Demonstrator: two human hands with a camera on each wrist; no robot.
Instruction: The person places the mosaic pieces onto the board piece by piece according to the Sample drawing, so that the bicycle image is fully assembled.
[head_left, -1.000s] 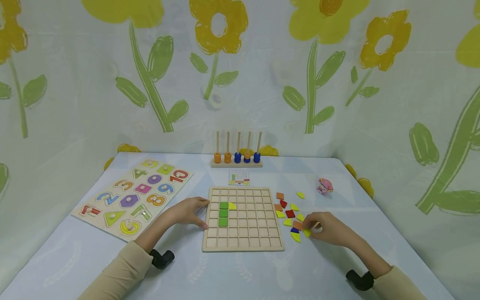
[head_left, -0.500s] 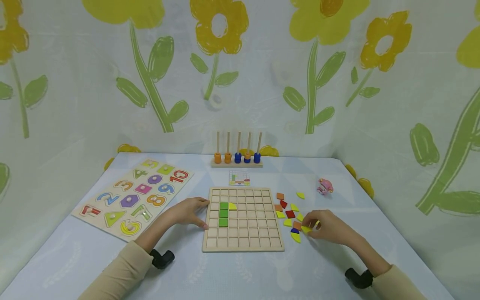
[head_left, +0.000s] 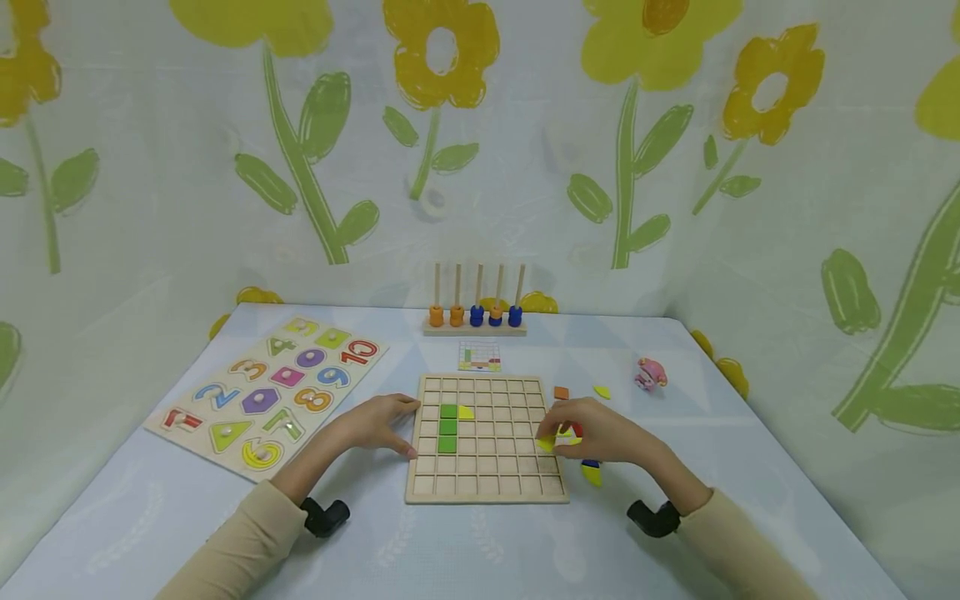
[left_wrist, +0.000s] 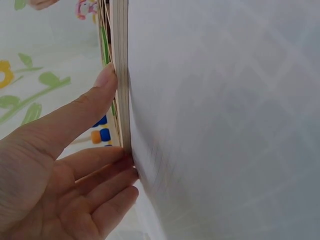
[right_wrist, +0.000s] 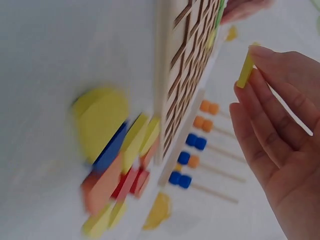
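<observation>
Head view. From the lower left, a left arm in a beige sleeve, angled inward and forward, with a black wrist camera just below the cuff. At the left rim of a gridded wooden board, the left hand: thumb and forefinger spread apart along the rim, in contact with it, without a clenched grasp. From the lower right, a right arm slanted inward toward the board; at its end, the right hand, knuckles uppermost, with a yellow piece pinched over the rightmost part of the board. Within the grid, three green squares in one column, and a yellow quarter-round directly right of the topmost. Beside the board and partly hidden by the right hand, loose coloured pieces. Beyond the board, a small pattern card and a peg abacus.

Left wrist view. Thumb tip and forefinger against the board's edge at two separate spots; palm clear, fingers relaxed.

Right wrist view. Yellow piece edge-on between thumb and fingertip, raised apart from the board; remaining fingers gently bent. Loose pieces blurred, beside the board's edge.
</observation>
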